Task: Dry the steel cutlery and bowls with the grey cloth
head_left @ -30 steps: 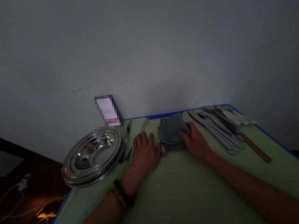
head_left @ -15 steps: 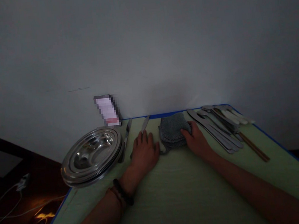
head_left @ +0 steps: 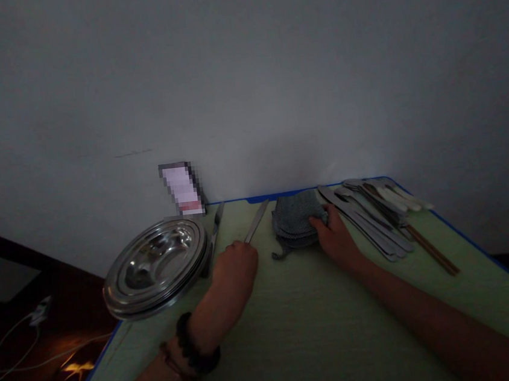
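Head view. I look forward and down over a pale green counter (head_left: 296,325) with a blue edge, its far side against a grey wall (head_left: 241,64). At centre, the left hand (head_left: 236,274) is curled into a fist, its fingers wrapped about the near end of a table knife (head_left: 257,219); the blade emerges from the grip and points toward the far right. The fingertips themselves are hidden from me beneath the hand (a dark beaded bracelet (head_left: 192,348) marks this wrist). To the right of the blade lies a folded grey cloth (head_left: 297,213), several layers thick, a small loop at its near left corner. The right hand (head_left: 338,241) pinches the cloth at its right edge, thumb laid on top; I cannot tell exactly where the other fingers press. On the left stands a stack of metal plates (head_left: 160,264), and just to its right rests a second knife (head_left: 217,223). Beyond the plates, a phone (head_left: 184,189) leans near the wall, its screen blurred. On the right, further knives (head_left: 360,222) lie side by side, followed by chopsticks (head_left: 433,250) and, farther back, white-handled utensils (head_left: 403,198).
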{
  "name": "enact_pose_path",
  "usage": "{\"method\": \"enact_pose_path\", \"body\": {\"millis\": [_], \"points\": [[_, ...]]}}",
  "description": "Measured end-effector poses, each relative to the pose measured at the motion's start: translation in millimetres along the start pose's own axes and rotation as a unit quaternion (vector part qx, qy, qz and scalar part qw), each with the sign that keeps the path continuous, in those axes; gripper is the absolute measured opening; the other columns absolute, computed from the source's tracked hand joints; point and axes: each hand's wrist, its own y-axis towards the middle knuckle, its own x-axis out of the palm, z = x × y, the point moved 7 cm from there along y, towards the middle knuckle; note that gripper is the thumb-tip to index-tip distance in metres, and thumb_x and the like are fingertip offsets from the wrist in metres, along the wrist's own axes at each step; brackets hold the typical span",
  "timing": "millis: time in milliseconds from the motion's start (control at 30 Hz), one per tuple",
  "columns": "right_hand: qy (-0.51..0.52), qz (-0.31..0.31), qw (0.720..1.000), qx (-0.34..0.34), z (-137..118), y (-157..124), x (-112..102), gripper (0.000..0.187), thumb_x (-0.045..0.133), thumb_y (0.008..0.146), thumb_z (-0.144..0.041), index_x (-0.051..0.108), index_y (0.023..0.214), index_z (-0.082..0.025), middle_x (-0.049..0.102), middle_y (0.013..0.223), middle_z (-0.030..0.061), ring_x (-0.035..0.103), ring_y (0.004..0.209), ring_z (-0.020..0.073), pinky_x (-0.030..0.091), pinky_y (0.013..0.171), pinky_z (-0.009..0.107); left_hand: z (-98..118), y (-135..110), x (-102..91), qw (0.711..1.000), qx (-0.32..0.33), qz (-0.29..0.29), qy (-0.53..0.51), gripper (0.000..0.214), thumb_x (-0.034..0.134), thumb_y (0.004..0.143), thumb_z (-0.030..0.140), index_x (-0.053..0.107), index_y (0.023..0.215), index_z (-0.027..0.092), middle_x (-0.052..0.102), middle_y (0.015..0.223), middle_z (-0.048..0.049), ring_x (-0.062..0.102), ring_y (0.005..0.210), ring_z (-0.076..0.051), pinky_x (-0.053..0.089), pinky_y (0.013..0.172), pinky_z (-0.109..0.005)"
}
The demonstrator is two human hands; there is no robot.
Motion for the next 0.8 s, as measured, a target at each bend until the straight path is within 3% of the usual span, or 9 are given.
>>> {"method": "enact_pose_path", "body": {"millis": [133,267,433,800], "points": [[-0.009,-0.003,1.0,0.0,-2,-1,0,0.031,0.046,0.074,-0.039,0.044,0.097,-0.019,0.06,0.085,0.0081,0.055,0.083,0.026,0.039,0.073,0.036,-14,5,2.1,1.0,-0.012,-0.008,-0.02,0.031,0.039,0.081,0.008,0.065,0.098,0.004,0.068,0.094,-0.0208,0.066,0.089,-0.03,0.052,0.072,-0.037],[-0.01,-0.003,1.0,0.01,-2,-1,0,0.032,0.046,0.073,-0.041,0.044,0.096,-0.019,0.059,0.083,0.008,0.055,0.082,0.0265,0.039,0.073,0.036,-10,6,11.7,0.999,-0.022,0.015,-0.038,0.031,0.041,0.081,0.017,0.065,0.096,0.004,0.069,0.087,-0.0213,0.067,0.085,-0.032,0.052,0.067,-0.038],[-0.021,0.004,1.0,0.013,-1,-2,-1,0.035,0.045,0.073,-0.042,0.043,0.099,-0.018,0.059,0.084,0.0092,0.055,0.084,0.0274,0.039,0.075,0.037,-3,9,21.7,0.997,-0.02,0.052,-0.046,0.031,0.037,0.082,0.009,0.067,0.087,0.005,0.068,0.084,-0.0224,0.067,0.085,-0.031,0.052,0.069,-0.04],[-0.03,-0.011,0.999,0.014,-1,-3,4,0.039,0.044,0.072,-0.045,0.043,0.1,-0.018,0.059,0.09,0.0115,0.055,0.088,0.0289,0.041,0.076,0.039,-13,21,25.9,0.993,-0.038,0.096,-0.048,0.033,0.031,0.086,0.006,0.057,0.106,0.001,0.068,0.082,-0.0231,0.068,0.081,-0.032,0.053,0.066,-0.042]]}}
